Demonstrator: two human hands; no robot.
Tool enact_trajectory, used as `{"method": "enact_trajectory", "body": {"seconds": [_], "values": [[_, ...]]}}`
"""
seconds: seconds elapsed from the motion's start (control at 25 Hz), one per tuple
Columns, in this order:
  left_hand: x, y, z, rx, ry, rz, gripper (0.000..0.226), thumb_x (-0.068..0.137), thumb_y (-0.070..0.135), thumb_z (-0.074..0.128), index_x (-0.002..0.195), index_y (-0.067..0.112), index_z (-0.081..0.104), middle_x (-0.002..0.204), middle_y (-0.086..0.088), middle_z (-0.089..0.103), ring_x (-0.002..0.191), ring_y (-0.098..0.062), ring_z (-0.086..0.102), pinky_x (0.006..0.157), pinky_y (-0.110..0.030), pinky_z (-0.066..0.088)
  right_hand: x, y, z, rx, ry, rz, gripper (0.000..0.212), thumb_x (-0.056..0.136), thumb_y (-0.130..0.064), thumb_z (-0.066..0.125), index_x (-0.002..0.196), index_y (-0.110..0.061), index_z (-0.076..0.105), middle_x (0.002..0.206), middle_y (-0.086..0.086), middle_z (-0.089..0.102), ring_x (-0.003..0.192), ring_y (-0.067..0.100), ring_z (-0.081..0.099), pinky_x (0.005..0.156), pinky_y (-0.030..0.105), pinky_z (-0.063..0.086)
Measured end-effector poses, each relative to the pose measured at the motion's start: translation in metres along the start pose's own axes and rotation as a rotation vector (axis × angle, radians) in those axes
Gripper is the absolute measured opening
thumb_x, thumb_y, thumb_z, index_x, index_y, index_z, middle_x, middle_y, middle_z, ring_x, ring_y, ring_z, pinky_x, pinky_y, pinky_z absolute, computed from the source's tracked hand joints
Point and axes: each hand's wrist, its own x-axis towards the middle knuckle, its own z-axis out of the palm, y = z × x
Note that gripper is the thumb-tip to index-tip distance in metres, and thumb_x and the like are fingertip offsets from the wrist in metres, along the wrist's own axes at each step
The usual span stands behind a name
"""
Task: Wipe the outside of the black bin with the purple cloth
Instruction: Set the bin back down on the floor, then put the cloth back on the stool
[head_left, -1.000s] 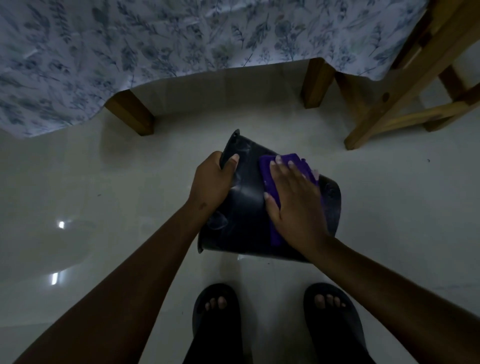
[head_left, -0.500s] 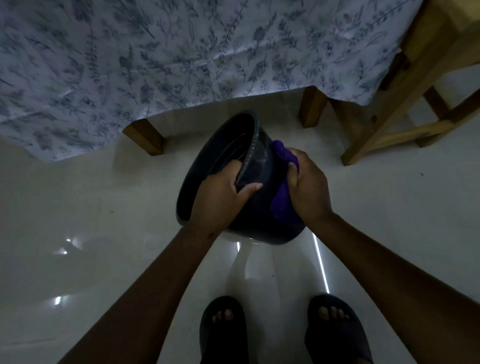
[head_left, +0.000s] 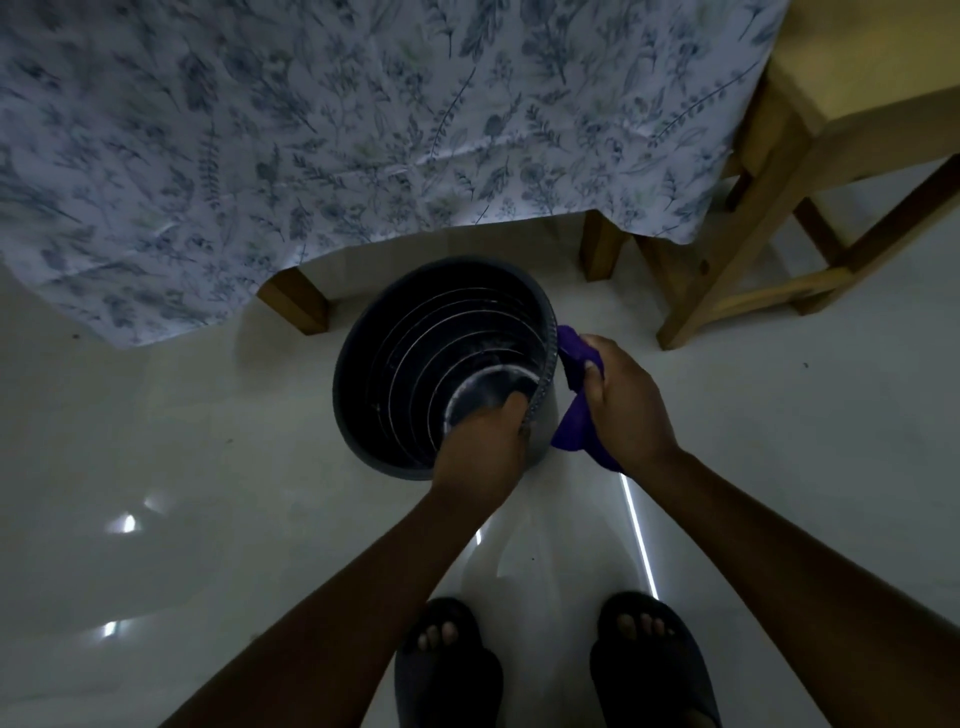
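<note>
Head view, floor (head_left: 171, 467): pale, glossy, fills the near half.
Tablecloth (head_left: 322, 124): leaf-printed, hangs across the far side over wooden legs.
Chair (head_left: 810, 171): wooden, far right.
Black bin (head_left: 395, 374): mid-scene on the floor, mouth open toward the camera.
Left hand (head_left: 480, 449): closed over the bin's near rim, fingers inside.
Right hand (head_left: 623, 400): clenched around the purple cloth (head_left: 574, 421), pressing it against the bin's right outer wall.
</note>
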Motion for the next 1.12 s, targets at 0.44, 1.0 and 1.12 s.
{"method": "enact_trajectory", "body": {"seconds": [0.44,1.0,1.12], "values": [[0.010,0.039,0.014,-0.063,-0.275,-0.055,0.031,0.089,0.030,0.058,0.116,0.015,0.057,0.113,-0.007,0.069,0.105,-0.024,0.065,0.088,-0.033,0.053,0.003,-0.014,-0.094,0.158,0.204,0.058,0.042,0.101,-0.013,0.039,0.142,-0.017,0.041,0.140,-0.001,0.051,0.120,0.000,0.043,0.100,0.011,0.029],[0.137,0.164,-0.126,-0.243,0.116,0.130,0.027,0.087,0.040,0.061,0.104,0.019,0.058,0.092,0.003,0.065,0.084,-0.011,0.060,0.067,-0.022,0.045,0.111,-0.068,-0.277,-0.072,0.637,-0.122,0.044,0.099,-0.010,0.040,0.143,-0.008,0.039,0.147,0.011,0.045,0.134,0.022,0.043,0.111,0.033,0.034],[0.148,0.179,-0.140,-0.296,0.121,0.152,0.026,0.088,0.036,0.063,0.104,0.018,0.056,0.095,0.006,0.060,0.087,-0.009,0.057,0.068,-0.019,0.038,0.141,-0.053,-0.289,-0.356,0.580,-0.101,0.050,0.097,-0.007,0.044,0.146,-0.007,0.032,0.153,0.013,0.036,0.142,0.026,0.032,0.115,0.043,0.029]]}}
